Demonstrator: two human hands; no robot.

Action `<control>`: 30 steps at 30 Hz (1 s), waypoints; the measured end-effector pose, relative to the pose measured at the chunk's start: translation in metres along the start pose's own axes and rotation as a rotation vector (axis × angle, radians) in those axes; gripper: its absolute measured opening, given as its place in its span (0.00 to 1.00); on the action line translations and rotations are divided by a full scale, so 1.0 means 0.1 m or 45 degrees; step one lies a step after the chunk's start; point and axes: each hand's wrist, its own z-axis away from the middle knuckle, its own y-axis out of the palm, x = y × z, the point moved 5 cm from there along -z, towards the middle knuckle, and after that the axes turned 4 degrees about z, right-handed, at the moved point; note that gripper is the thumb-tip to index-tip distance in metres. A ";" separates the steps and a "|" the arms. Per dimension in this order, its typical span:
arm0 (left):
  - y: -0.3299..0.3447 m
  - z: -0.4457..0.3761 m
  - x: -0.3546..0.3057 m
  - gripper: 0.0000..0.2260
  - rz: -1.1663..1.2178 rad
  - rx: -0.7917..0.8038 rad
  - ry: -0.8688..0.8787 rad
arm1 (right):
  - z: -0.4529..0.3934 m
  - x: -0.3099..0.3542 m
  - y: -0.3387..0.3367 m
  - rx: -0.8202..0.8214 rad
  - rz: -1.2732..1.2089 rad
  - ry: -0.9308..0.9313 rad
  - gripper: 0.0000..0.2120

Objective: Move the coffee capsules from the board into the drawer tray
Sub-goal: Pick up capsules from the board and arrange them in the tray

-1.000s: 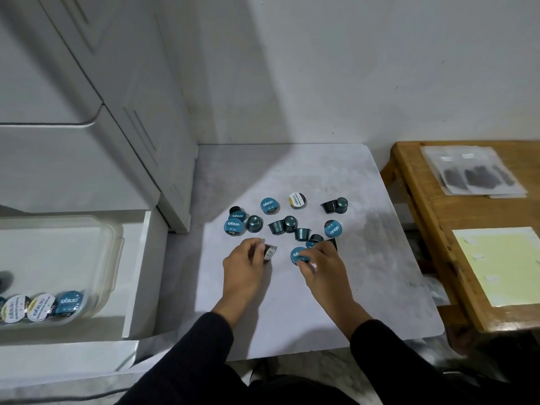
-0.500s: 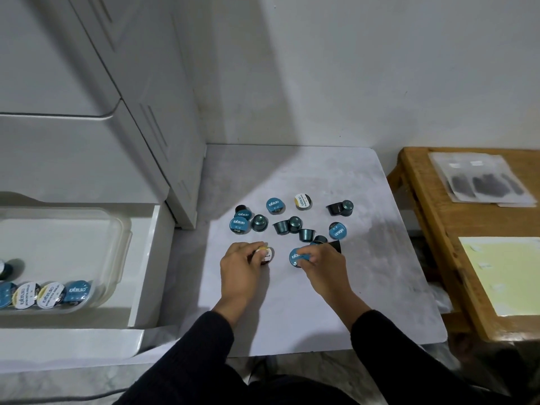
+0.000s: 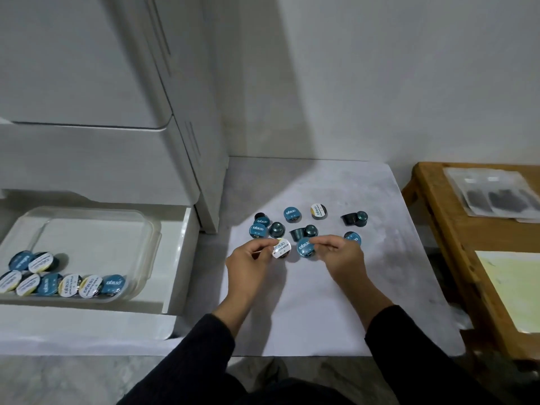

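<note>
The left hand point(image 3: 248, 264) pinches a white-lidded capsule point(image 3: 281, 248) and the right hand point(image 3: 342, 258) a blue-lidded capsule point(image 3: 305, 248), both just above the board point(image 3: 321, 311). The tray point(image 3: 96, 229) lies leftward, nearer the left hand.

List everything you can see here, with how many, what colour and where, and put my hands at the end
capsules on the board: about ten loose, mostly teal, one white-lidded, clustered mid-board
white-lidded capsule: one, white and gold lid, pinched by the left hand
teal-lidded capsule: one, teal lid, pinched by the right hand
capsules in the tray: about ten, teal and white lids, along its near side
drawer tray: one, clear plastic, in the open white drawer, left
board: one, pale grey, centre
wooden table: one, brown, right, with a clear packet and a yellow sheet
left hand: dark sleeve, over the board
right hand: dark sleeve, over the board
</note>
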 end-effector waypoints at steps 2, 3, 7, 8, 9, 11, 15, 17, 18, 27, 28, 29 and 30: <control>-0.10 0.02 -0.19 0.10 0.014 -0.008 0.047 | -0.01 0.17 -0.01 0.017 -0.104 0.018 0.08; -0.16 0.03 -0.28 0.10 0.029 -0.008 0.072 | 0.00 0.26 0.00 0.035 -0.160 0.019 0.09; -0.48 0.04 -0.66 0.10 0.073 0.036 0.161 | 0.12 0.71 0.03 0.067 -0.279 -0.022 0.08; -0.57 0.03 -0.74 0.10 0.054 0.044 0.181 | 0.16 0.82 0.05 0.068 -0.276 -0.039 0.09; -0.68 0.03 -0.81 0.10 0.031 0.046 0.204 | 0.21 0.92 0.08 0.078 -0.279 -0.055 0.09; -0.92 0.02 -0.92 0.10 0.001 0.044 0.247 | 0.29 1.11 0.20 0.123 -0.300 -0.088 0.09; -1.49 -0.05 -0.99 0.10 -0.087 0.062 0.239 | 0.45 1.44 0.59 0.231 -0.272 -0.151 0.09; -1.83 -0.14 -0.98 0.10 -0.147 0.087 0.243 | 0.53 1.60 0.86 0.300 -0.254 -0.183 0.09; -2.00 -0.20 -0.97 0.10 -0.188 0.102 0.249 | 0.57 1.67 1.02 0.340 -0.245 -0.187 0.09; -3.30 -0.80 -0.63 0.07 -0.602 0.431 0.172 | 0.82 2.01 2.47 0.553 -0.038 -0.150 0.12; -3.40 -0.86 -0.57 0.07 -0.638 0.479 0.162 | 0.83 2.02 2.62 0.573 0.003 -0.140 0.12; -3.48 -0.91 -0.51 0.07 -0.673 0.536 0.152 | 0.84 2.02 2.77 0.595 0.037 -0.128 0.12; -3.55 -0.96 -0.45 0.07 -0.715 0.586 0.151 | 0.85 2.02 2.90 0.613 0.060 -0.116 0.12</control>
